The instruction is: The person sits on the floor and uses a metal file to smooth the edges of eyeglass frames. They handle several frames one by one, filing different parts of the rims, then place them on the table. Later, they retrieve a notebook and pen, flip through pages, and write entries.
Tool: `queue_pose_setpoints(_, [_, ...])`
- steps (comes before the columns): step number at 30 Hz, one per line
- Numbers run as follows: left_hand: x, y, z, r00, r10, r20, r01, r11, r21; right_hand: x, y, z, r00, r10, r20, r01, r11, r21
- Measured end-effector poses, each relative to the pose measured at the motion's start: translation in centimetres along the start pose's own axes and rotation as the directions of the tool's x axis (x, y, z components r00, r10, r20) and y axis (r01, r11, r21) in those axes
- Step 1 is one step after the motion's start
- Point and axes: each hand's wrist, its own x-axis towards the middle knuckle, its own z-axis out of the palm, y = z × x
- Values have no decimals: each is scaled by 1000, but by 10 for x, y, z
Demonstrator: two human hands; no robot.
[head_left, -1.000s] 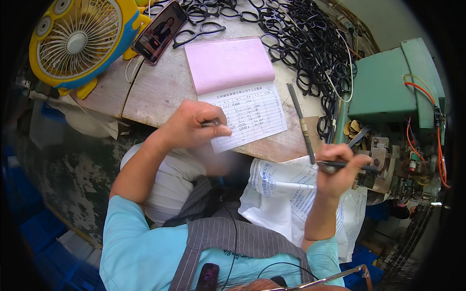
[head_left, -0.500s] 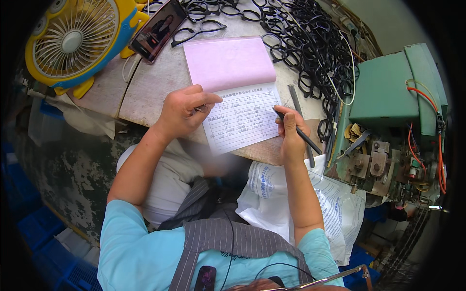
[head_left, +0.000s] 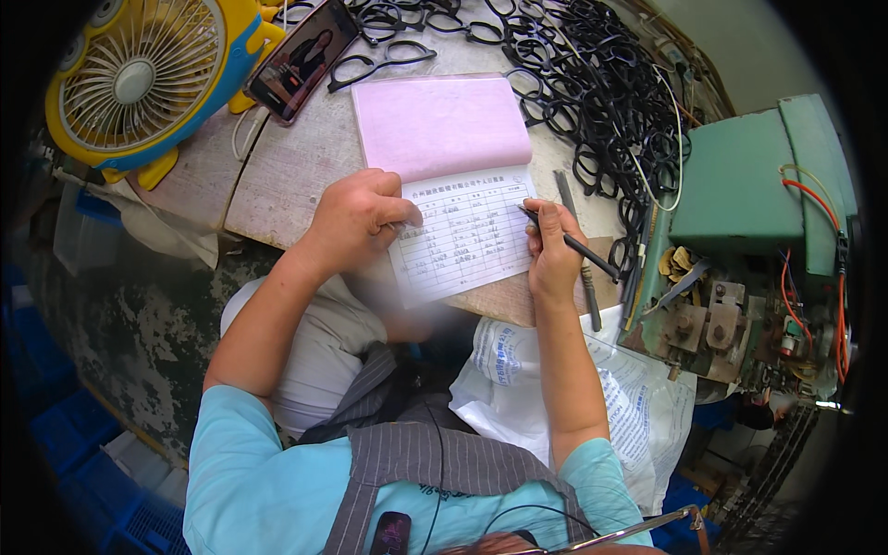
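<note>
An open form pad [head_left: 462, 236] lies at the table's near edge. Its white page is ruled in a table with handwritten rows, and a pink sheet [head_left: 442, 128] is folded back above. My right hand [head_left: 558, 254] grips a black pen [head_left: 592, 257], its tip close to the page's right side. At the page's left edge rests my left hand [head_left: 359, 220], its fingers curled inward. Whatever those fingers may hold is hidden.
Black eyeglass frames [head_left: 592, 111] are heaped at the back right. A yellow-blue fan [head_left: 134, 83] and a propped phone [head_left: 301, 60] stand back left. Right are a dark rod [head_left: 590, 291], a green machine [head_left: 740, 176] and, below the table edge, a white plastic bag [head_left: 629, 398].
My left index finger, stretched out over the page before, is now bent down beside it. My right hand keeps the pen near the same spot on the page. The view has shifted slightly.
</note>
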Motion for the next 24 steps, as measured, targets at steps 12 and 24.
queue_pose_setpoints(12, [0, -1, -2, 1000, -22, 15, 23, 999, -34, -1, 7, 2, 996, -91, 22, 94, 976, -196])
queue_pose_setpoints(24, [2, -6, -6, 999, -27, 20, 29, 990, -135, -1, 6, 1, 996, -82, 29, 87, 962, -258])
